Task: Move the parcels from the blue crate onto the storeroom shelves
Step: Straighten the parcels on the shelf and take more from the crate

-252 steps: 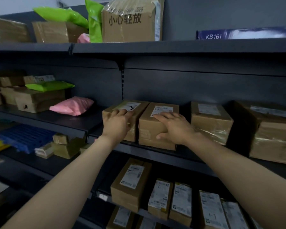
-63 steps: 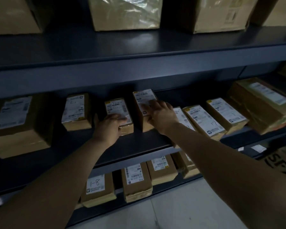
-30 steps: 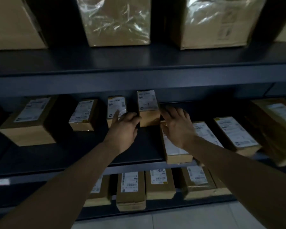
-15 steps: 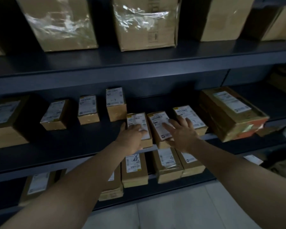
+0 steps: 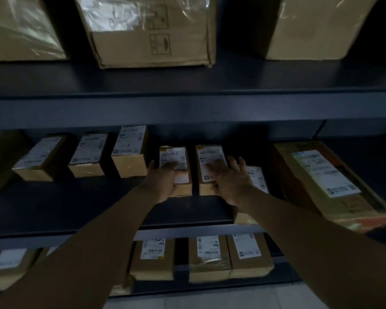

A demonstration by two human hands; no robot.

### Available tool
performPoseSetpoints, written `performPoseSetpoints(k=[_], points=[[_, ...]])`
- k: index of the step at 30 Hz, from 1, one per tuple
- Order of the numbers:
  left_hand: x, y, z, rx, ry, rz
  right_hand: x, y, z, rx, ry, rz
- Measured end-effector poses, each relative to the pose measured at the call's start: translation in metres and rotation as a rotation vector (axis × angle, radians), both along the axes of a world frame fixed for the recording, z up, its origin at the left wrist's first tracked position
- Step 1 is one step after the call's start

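Two small brown parcels with white labels lie side by side on the dark middle shelf (image 5: 54,208). My left hand (image 5: 163,181) rests on the near end of the left parcel (image 5: 175,156), thumb beside its left edge and fingers laid over the label. My right hand (image 5: 231,180) lies with spread fingers on the right parcel (image 5: 210,156). A third small parcel (image 5: 257,179) sits partly under my right wrist. The blue crate is out of view.
Three more small parcels (image 5: 87,155) stand in a row to the left. A large flat parcel (image 5: 321,175) lies at the right. Big taped boxes (image 5: 152,30) fill the shelf above, and several small parcels (image 5: 207,257) line the shelf below. Pale floor shows at the bottom.
Both hands and the two parcels under them have gone further back on the shelf, away from its front edge. The view has moved closer.
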State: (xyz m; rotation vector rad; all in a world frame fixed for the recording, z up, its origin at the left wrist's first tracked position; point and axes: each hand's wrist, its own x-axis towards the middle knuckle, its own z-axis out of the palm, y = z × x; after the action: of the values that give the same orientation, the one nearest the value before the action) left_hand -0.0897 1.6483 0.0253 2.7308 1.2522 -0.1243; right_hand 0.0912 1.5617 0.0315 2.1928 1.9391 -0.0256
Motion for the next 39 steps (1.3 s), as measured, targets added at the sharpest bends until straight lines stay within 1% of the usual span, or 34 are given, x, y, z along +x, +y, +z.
performPoseSetpoints(k=[11,14,18,24,27,30,33,36,39], points=[[0.017,0.039,0.002,-0.021,-0.040,0.038,0.021,0.049,0.001,0.046,-0.037,0.041],[0.019,0.041,-0.001,-0.009,-0.090,0.059,0.024,0.057,-0.002,0.066,-0.005,0.037],[0.021,0.046,-0.004,-0.039,-0.140,0.074,0.024,0.067,-0.006,0.094,0.039,0.029],[0.024,0.057,-0.008,0.009,-0.087,0.064,0.026,0.073,-0.008,0.100,0.053,0.016],[0.028,0.056,-0.007,0.066,-0.017,0.079,0.027,0.074,-0.009,0.105,0.068,0.019],[0.031,0.042,-0.002,0.173,0.012,0.084,0.027,0.062,-0.008,0.123,0.075,0.035],[0.037,0.018,0.011,0.252,-0.071,0.061,0.028,0.038,0.007,0.164,0.053,0.059],[0.051,-0.011,0.031,0.246,-0.150,-0.024,0.036,0.008,0.033,0.216,0.021,0.054],[0.070,-0.039,0.052,0.225,-0.177,-0.133,0.044,-0.030,0.059,0.248,-0.025,0.030]])
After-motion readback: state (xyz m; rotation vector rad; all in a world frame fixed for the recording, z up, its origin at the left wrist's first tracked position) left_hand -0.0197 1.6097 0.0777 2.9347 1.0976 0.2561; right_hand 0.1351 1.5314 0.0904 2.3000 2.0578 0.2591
